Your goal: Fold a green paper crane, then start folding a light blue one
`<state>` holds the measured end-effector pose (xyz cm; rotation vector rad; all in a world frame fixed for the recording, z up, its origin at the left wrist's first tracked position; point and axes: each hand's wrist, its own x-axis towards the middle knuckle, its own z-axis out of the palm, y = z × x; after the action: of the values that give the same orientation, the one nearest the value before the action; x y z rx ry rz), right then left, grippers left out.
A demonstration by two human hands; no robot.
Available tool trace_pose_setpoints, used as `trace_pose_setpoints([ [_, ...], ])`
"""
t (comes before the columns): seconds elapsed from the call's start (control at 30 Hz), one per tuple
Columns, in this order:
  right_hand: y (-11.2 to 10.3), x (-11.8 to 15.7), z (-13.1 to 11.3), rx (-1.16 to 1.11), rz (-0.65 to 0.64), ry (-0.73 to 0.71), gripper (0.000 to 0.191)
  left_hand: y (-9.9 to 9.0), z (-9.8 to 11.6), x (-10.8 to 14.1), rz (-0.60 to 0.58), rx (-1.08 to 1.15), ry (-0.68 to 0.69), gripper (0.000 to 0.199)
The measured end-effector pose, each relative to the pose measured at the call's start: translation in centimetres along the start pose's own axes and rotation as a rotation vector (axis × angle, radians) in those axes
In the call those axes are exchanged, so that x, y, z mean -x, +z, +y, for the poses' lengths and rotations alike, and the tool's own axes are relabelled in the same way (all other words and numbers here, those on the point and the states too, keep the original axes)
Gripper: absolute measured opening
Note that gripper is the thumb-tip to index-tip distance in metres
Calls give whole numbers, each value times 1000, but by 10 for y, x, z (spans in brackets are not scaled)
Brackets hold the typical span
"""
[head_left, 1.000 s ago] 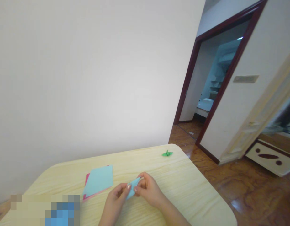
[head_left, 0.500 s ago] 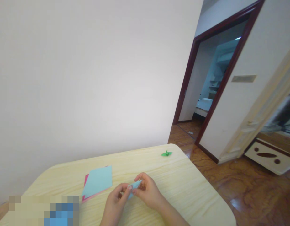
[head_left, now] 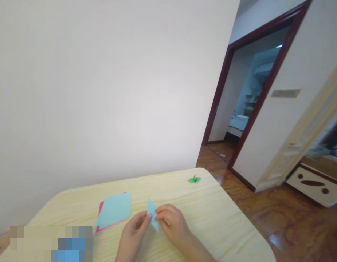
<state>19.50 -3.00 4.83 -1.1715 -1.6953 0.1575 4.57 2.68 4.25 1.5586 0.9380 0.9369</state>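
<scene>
Your left fingers point(head_left: 141, 221) and right fingers point(head_left: 164, 214) pinch a pale-blue folded paper point(head_left: 152, 214), now opened into a long pointed diamond above the pale wooden bench point(head_left: 212, 214).

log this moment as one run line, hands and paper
left hand: holding folded blue paper | right hand: holding same paper | nearby: blue sheet on pink sheet, green paper crane | surface: wooden table
</scene>
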Motion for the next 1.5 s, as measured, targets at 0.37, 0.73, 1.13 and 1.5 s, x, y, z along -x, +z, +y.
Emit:
trace_pose_setpoints([
  [0.37,0,-7,-2,-115,87,303,13,3,2,1,-62,88,-51,33],
  [0.73,-4,-6,5,-255,49,257,9,0,13,0,-72,120,-177,49],
  [1.13,-8,-3,5,-162,-133,204,14,-5,9,-1,-44,51,-128,44],
  [1.5,4,1,10,-510,-3,475,18,-1,11,0,-40,178,-135,36],
])
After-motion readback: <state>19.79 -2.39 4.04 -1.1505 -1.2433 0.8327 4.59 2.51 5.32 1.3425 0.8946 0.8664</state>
